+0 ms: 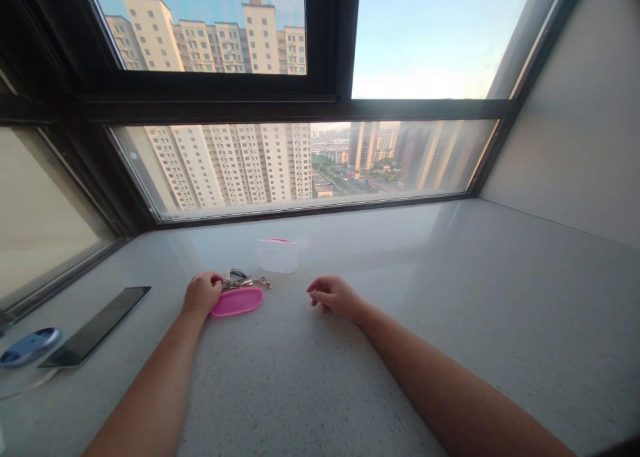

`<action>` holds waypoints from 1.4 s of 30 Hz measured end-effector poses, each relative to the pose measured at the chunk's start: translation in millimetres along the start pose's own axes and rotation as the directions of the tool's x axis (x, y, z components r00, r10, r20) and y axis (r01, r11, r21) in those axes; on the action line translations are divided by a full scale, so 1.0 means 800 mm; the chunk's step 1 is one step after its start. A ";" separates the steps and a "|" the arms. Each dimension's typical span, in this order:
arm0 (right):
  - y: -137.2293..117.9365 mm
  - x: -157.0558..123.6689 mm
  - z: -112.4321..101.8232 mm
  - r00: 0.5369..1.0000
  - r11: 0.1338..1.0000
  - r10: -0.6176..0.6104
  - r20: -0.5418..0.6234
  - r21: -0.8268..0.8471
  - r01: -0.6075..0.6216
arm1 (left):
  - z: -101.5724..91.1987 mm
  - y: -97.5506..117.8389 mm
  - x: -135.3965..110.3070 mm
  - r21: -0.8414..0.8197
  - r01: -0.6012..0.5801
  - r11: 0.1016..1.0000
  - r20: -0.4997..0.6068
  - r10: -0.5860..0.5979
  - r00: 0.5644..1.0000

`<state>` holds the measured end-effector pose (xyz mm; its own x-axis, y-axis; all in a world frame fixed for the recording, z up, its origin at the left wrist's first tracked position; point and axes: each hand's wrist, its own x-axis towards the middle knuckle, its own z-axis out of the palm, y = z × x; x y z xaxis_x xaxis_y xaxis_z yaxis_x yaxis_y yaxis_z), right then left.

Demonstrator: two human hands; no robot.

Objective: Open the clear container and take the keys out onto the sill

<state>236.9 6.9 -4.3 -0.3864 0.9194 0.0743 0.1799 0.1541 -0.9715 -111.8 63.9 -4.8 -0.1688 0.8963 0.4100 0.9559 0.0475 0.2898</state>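
Note:
My left hand (201, 294) is at the left end of a shallow pink oval tray (237, 302), its thumb and fingertips closed on the near end of a metal keychain (245, 283). The keychain lies along the tray's far side, with a dark loop and small metal pieces, too small to tell apart. My right hand (334, 295) rests on the counter to the right, apart from the tray. Its fingers are curled in, thumb and forefinger tips close together; anything between them is too small to make out. Behind the keychain stands a clear plastic box (278, 257) with something pink at its top.
On the left, a dark tablet-like device (97, 330) lies with a white cable (31, 387) at its near end. A shiny blue oval object (31, 347) sits beside it. Dark window frames (310, 110) border the pale speckled counter (280, 390); a white wall (570, 143) rises at right.

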 end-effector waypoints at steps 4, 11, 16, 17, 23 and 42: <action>0.000 0.001 0.000 1.000 1.000 0.002 0.001 0.011 -0.002 | -0.001 0.001 0.001 -0.018 0.016 1.000 0.001 -0.016 1.000; 0.004 0.002 0.000 1.000 0.999 0.002 0.001 0.033 -0.002 | -0.008 0.003 -0.002 -0.103 0.081 0.991 -0.005 -0.082 0.997; 0.006 0.002 -0.002 1.000 0.999 -0.003 0.006 0.041 0.003 | -0.013 0.004 -0.002 -0.143 0.131 0.981 0.024 -0.129 0.991; 0.006 0.002 -0.002 1.000 0.999 -0.004 0.007 0.041 0.004 | -0.015 0.005 -0.002 -0.144 0.138 0.980 0.034 -0.134 0.990; 0.004 0.001 -0.002 1.000 0.999 0.003 0.010 0.043 -0.003 | -0.024 0.011 -0.007 -0.175 0.187 0.967 0.016 -0.187 0.982; 0.006 0.002 -0.001 1.000 0.999 -0.007 0.008 0.039 0.007 | -0.035 0.006 -0.021 -0.258 0.245 0.935 -0.008 -0.256 0.967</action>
<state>237.8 9.4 -8.5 -0.3949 0.9153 0.0795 0.1419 0.1463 -0.9790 -111.4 37.0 13.9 -0.4095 0.8508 0.3293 0.7899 0.1500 0.5946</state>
